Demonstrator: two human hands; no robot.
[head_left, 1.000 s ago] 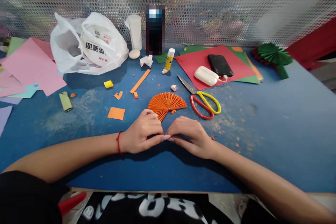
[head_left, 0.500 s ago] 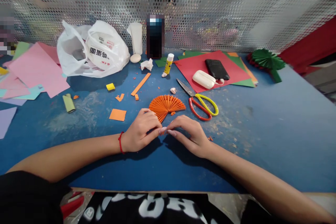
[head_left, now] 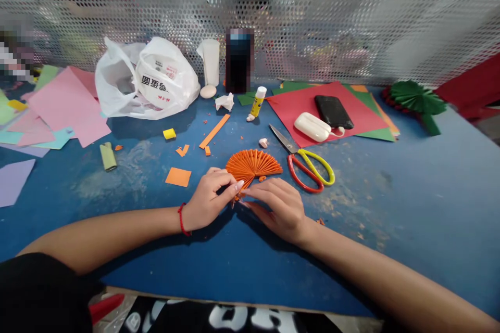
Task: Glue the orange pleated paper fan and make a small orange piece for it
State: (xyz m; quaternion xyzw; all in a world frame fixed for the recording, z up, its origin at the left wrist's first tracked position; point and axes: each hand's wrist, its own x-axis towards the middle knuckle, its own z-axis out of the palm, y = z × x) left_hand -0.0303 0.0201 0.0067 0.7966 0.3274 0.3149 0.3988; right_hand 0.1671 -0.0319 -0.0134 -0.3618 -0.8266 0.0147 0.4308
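An orange pleated paper fan [head_left: 255,164] lies spread in a half circle on the blue table [head_left: 164,265]. Just in front of its point, my left hand [head_left: 211,197] pinches a small piece of orange paper [head_left: 237,197] between thumb and fingers. My right hand [head_left: 279,208] meets it from the other side, fingertips closed at the same piece. Fingers cover much of the piece, so its shape is unclear. Scissors [head_left: 294,152] with one red and one yellow handle rest right of the fan, blades apart. An orange paper square [head_left: 178,177] lies left of my left hand.
Behind the fan, a glue stick [head_left: 258,102] stands upright. A white plastic bag [head_left: 148,80] sits at the back left beside pink paper [head_left: 64,104]. Red paper [head_left: 363,114] carries a black device [head_left: 334,112] and a white one [head_left: 312,127]. A green pleated paper piece [head_left: 416,99] lies far right.
The fingertips have shifted slightly on the small orange piece, and more of it shows between them. The whole view has moved a little, sliding the table's things rightward and down.
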